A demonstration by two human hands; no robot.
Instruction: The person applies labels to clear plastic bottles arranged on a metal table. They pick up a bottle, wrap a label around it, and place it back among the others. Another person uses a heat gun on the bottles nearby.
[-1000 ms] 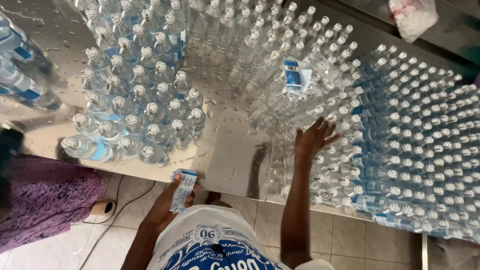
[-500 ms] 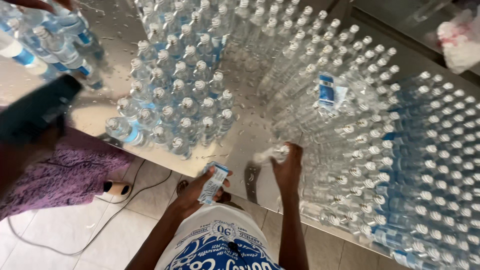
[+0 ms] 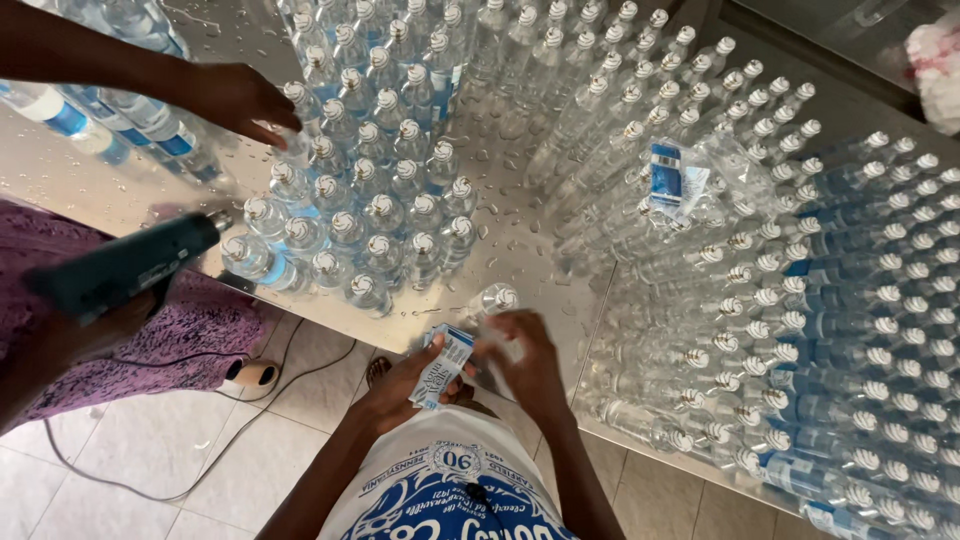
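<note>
A: Left hand [image 3: 400,385]. Grip closed on a small stack of blue-and-white labels [image 3: 441,366], thumb over the top, held at the near edge of the desk [image 3: 520,240], just above the person's printed shirt [image 3: 450,495].

B: Right hand [image 3: 525,355]?

A: Fingers curled down around a clear plastic bottle [image 3: 497,303]. Grip clamped on its body. White cap points away from the person. The bottle sits tilted at the desk edge, touching the labels or very nearly; cannot tell which.

B: Around them?

A: Wet metal desk, droplets all over. To the left, a tight block of upright capped bottles [image 3: 375,200], standing apart from the held one. To the right, a much larger mass of bottles [image 3: 800,300], rows running to the frame edge, some with blue bands. A loose blue-and-white label sheet [image 3: 668,175] lies on top of that mass.

B: Anyone else?

A: A co-worker's hand [image 3: 235,100] reaches in from upper left, fingertips on a bottle at the corner of the left block. Another hand of theirs holds a dark heat gun [image 3: 125,265] at the left desk edge, nozzle towards the bottles. Purple cloth [image 3: 150,340] beneath it. On the tiled floor [image 3: 100,470], a white plug block [image 3: 250,376] with a trailing cable.
</note>
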